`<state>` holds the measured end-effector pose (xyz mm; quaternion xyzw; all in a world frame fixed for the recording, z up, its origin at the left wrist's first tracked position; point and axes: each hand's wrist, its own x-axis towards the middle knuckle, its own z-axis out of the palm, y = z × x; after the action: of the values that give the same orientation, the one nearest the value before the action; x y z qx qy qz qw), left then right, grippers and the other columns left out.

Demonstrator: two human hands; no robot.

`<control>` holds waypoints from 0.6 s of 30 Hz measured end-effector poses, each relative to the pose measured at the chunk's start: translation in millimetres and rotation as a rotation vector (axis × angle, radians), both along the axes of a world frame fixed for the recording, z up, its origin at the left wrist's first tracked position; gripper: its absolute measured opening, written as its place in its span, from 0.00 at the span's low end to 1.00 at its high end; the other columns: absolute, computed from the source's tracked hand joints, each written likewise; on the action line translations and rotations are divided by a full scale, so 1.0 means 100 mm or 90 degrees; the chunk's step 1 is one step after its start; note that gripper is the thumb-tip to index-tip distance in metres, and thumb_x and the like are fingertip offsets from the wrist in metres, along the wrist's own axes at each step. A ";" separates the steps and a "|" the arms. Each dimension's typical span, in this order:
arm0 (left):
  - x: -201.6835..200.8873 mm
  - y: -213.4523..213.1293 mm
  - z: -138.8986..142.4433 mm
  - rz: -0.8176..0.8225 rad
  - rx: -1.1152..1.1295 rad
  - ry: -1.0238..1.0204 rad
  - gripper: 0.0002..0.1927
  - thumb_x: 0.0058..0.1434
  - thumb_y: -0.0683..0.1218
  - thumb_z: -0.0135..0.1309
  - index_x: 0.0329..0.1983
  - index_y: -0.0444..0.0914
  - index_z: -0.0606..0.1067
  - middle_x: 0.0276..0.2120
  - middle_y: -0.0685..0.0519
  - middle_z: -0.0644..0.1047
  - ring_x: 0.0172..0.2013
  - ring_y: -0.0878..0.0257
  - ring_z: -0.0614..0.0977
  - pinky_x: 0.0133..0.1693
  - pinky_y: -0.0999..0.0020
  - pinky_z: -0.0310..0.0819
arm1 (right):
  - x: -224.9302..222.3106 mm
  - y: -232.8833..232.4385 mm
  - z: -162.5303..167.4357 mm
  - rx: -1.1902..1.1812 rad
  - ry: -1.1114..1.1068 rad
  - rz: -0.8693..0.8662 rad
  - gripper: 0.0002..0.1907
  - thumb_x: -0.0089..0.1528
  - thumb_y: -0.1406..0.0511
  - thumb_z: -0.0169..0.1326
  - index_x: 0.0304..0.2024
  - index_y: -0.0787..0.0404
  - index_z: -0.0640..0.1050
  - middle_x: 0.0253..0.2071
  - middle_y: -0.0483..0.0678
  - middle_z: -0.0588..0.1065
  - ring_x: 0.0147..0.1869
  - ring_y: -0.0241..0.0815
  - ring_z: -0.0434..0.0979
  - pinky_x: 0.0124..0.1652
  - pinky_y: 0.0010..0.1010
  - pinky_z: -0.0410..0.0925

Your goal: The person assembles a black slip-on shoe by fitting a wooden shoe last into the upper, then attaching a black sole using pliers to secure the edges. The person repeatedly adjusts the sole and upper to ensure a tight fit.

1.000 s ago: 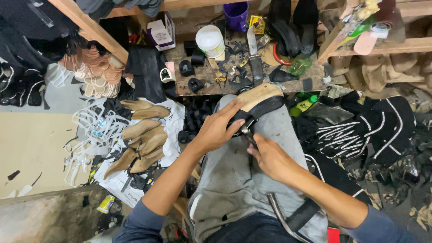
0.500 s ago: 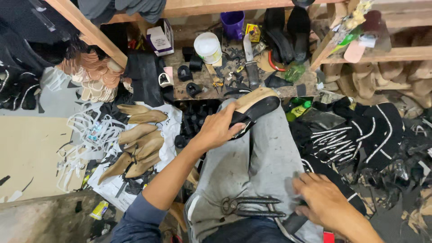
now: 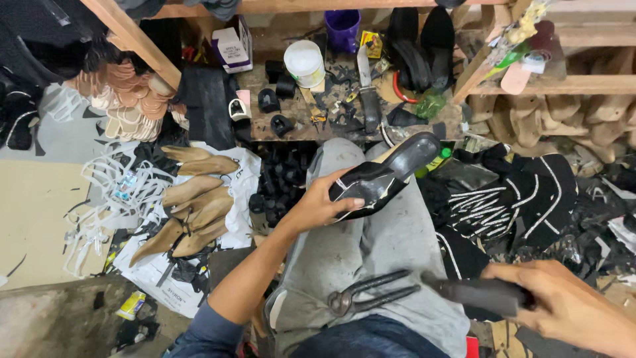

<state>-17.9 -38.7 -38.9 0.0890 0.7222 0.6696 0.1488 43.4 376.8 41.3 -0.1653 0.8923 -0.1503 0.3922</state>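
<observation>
The right hand point(image 3: 563, 308), having dropped the metal pincers point(image 3: 371, 295) onto the lap, gripped a dark-handled tool point(image 3: 480, 295); beyond, the left hand point(image 3: 318, 205) clasped the black, last-mounted shoe upper point(image 3: 384, 179), now lifted above the knee.
</observation>
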 end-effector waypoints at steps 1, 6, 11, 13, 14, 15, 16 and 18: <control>0.01 0.02 -0.02 0.001 0.017 0.017 0.36 0.56 0.46 0.66 0.68 0.32 0.70 0.51 0.50 0.80 0.48 0.66 0.79 0.53 0.70 0.74 | 0.02 -0.15 0.16 -0.120 0.090 -0.058 0.24 0.50 0.63 0.66 0.51 0.48 0.81 0.29 0.43 0.79 0.33 0.41 0.82 0.36 0.34 0.75; 0.09 0.03 -0.11 0.010 0.033 0.078 0.36 0.58 0.47 0.66 0.68 0.31 0.68 0.54 0.50 0.80 0.52 0.66 0.79 0.56 0.70 0.72 | 0.46 -1.13 0.44 -0.910 0.444 -0.331 0.19 0.69 0.56 0.58 0.51 0.62 0.71 0.33 0.43 0.73 0.35 0.36 0.77 0.43 0.35 0.79; 0.10 -0.02 -0.10 0.037 -0.034 0.061 0.37 0.56 0.47 0.66 0.67 0.34 0.69 0.50 0.50 0.81 0.49 0.64 0.81 0.54 0.69 0.74 | 0.02 -1.64 -0.11 -0.692 0.309 -0.286 0.21 0.58 0.60 0.57 0.51 0.65 0.77 0.34 0.50 0.77 0.29 0.38 0.72 0.31 0.26 0.68; 0.08 -0.04 -0.09 0.043 -0.030 0.068 0.36 0.56 0.47 0.66 0.67 0.34 0.70 0.50 0.49 0.82 0.49 0.64 0.81 0.54 0.68 0.74 | -0.13 -1.71 -0.34 -0.375 0.345 -0.138 0.15 0.57 0.64 0.61 0.42 0.67 0.75 0.25 0.50 0.77 0.24 0.40 0.77 0.28 0.30 0.70; 0.07 -0.05 -0.08 0.046 0.003 0.075 0.34 0.57 0.47 0.65 0.67 0.35 0.70 0.51 0.49 0.82 0.50 0.64 0.81 0.55 0.68 0.75 | -0.11 -1.70 -0.40 -0.389 0.387 -0.129 0.16 0.56 0.65 0.61 0.43 0.67 0.75 0.26 0.51 0.77 0.26 0.42 0.78 0.29 0.29 0.70; 0.08 -0.05 -0.09 0.043 0.036 0.078 0.33 0.58 0.47 0.64 0.67 0.35 0.70 0.52 0.50 0.82 0.51 0.65 0.81 0.56 0.68 0.75 | -0.08 -1.66 -0.44 -0.400 0.428 -0.126 0.18 0.54 0.65 0.62 0.44 0.67 0.75 0.27 0.52 0.78 0.28 0.44 0.80 0.29 0.28 0.71; 0.05 -0.05 -0.10 0.045 0.013 0.107 0.34 0.57 0.46 0.66 0.66 0.34 0.70 0.51 0.49 0.82 0.52 0.64 0.81 0.56 0.68 0.74 | -0.07 -1.62 -0.46 -0.410 0.483 -0.112 0.20 0.53 0.66 0.62 0.45 0.67 0.75 0.28 0.53 0.78 0.31 0.46 0.81 0.30 0.27 0.71; 0.10 -0.05 -0.14 0.054 -0.043 0.130 0.35 0.54 0.46 0.69 0.65 0.34 0.71 0.51 0.48 0.81 0.52 0.63 0.80 0.56 0.66 0.72 | -0.03 -1.61 -0.52 -0.472 0.366 -0.237 0.10 0.52 0.69 0.63 0.35 0.65 0.77 0.26 0.54 0.76 0.26 0.50 0.80 0.27 0.32 0.71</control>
<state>-7.6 -43.3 -52.4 0.1210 0.7590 0.6379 0.0493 39.9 215.5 -10.5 -0.1662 0.8652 -0.4729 0.0124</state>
